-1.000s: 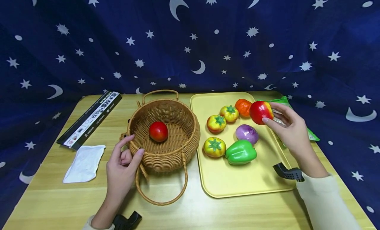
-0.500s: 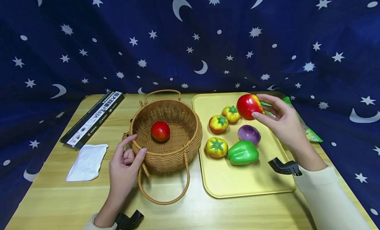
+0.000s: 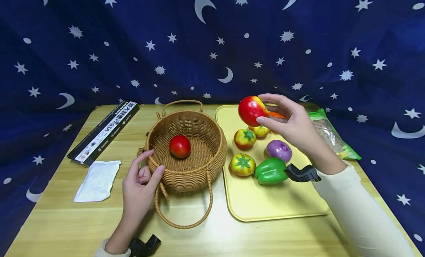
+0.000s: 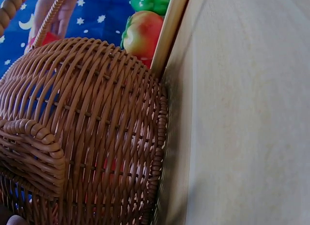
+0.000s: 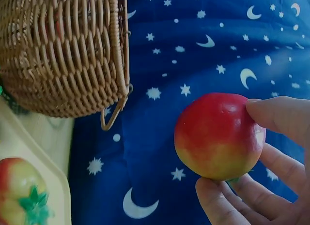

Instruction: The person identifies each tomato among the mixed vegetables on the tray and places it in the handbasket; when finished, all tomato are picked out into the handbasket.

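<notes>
Now, right hand (image 3: 290,126) pinches glossy red-yellow fruit (image 3: 250,111) over tray (image 3: 265,203), two o'clock of basket (image 3: 186,181). Probably light, stiff, slippery; best gripped across its widest sides. Left hand (image 3: 139,188) touches basket at eight o'clock; whether its fingers pinch, can't tell.

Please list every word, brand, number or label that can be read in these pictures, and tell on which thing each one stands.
"PASTA": on the long black and white box.
Large Chinese characters beside it, same box: too blurred to quote surely.
Smaller print on that box: too small to read.
Any print on the green-edged bag: too small and blurred to read.
</notes>
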A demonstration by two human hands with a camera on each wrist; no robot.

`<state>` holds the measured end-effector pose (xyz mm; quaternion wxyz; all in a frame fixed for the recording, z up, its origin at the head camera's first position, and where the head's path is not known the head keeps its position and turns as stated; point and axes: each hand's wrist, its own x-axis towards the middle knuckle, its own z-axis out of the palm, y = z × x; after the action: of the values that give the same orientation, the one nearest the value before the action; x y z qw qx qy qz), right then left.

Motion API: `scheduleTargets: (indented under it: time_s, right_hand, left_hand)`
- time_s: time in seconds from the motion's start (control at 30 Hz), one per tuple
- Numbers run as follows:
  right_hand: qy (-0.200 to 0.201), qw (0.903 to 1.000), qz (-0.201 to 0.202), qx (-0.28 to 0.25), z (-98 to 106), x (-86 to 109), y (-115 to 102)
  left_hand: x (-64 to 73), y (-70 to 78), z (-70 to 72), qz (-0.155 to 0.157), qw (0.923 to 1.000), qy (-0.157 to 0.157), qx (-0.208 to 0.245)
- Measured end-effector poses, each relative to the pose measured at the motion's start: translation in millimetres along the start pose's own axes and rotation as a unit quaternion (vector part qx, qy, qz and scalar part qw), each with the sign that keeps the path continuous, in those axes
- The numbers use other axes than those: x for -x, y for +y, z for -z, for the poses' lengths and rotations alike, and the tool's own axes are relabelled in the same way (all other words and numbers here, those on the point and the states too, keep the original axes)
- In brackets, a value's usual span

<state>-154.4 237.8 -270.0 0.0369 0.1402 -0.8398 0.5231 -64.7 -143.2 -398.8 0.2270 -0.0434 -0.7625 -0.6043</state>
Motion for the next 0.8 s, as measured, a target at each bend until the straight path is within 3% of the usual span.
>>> scheduleTargets:
  time_s: [0.2, 0.47, 0.8]
  right_hand:
    - [-0.021, 0.9988, 0.043, -0.012, -14, -17.9, -12]
    - [-0.083, 0.9952, 0.047, -0.021, -32, -46.3, -25]
    - [-0.179, 0.9811, 0.072, -0.015, -65, -81.0, -36]
  left_hand:
    - [-0.5, 0.2, 0.1, -0.003, 1.0, -0.004, 0.001]
    - [-0.1, -0.6, 0.2, -0.005, 1.0, -0.006, 0.003]
    - [-0.7, -0.8, 0.8, -0.004, 1.0, -0.005, 0.004]
